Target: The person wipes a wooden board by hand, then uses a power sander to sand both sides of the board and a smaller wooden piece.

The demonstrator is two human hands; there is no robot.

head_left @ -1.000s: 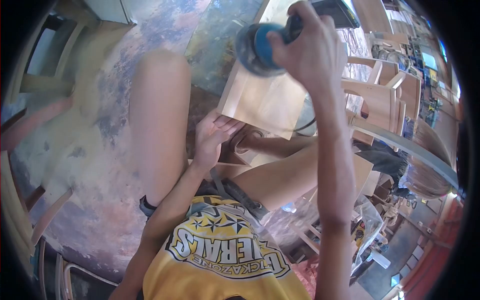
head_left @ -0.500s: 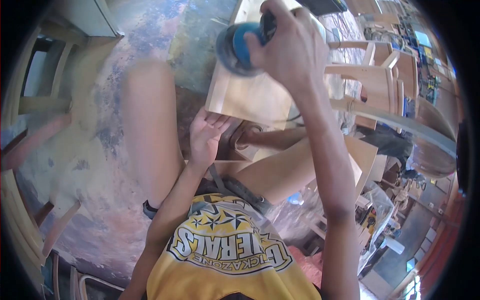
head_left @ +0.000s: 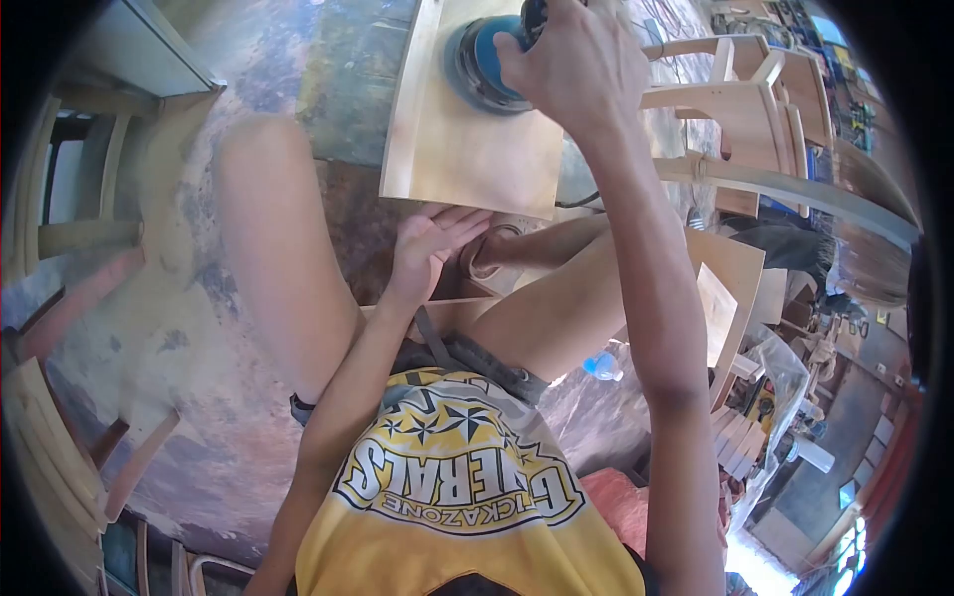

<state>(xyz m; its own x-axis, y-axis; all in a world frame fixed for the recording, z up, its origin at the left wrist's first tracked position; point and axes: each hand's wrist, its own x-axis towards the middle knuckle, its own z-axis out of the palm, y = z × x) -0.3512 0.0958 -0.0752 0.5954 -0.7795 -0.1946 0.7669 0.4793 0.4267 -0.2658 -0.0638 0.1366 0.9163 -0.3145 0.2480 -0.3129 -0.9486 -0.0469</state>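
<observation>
My right hand (head_left: pixel 588 74) is wrapped round the top of a blue and black orbital sander (head_left: pixel 485 62). Its round pad lies on the face of a pale wooden panel (head_left: pixel 477 159), toward the panel's far part. A raised strip runs along the panel's left side. Just below the near edge of the panel is my left hand (head_left: pixel 429 248), palm up with its fingers stretched out, fingertips right at the edge. A dark cord (head_left: pixel 581 202) shows beside the panel's lower right corner.
Wooden chairs or frames (head_left: pixel 745 124) stand at the right, with a wooden bar (head_left: pixel 795 179) crossing there. More wooden furniture (head_left: pixel 89 233) lines the left side. A plastic bottle (head_left: pixel 602 367) lies on the stained floor (head_left: pixel 189 437) by my right thigh.
The panel appears shifted left and slightly up in view. The sander has moved slightly right and up across the panel. My left hand's fingers have straightened out below the edge.
</observation>
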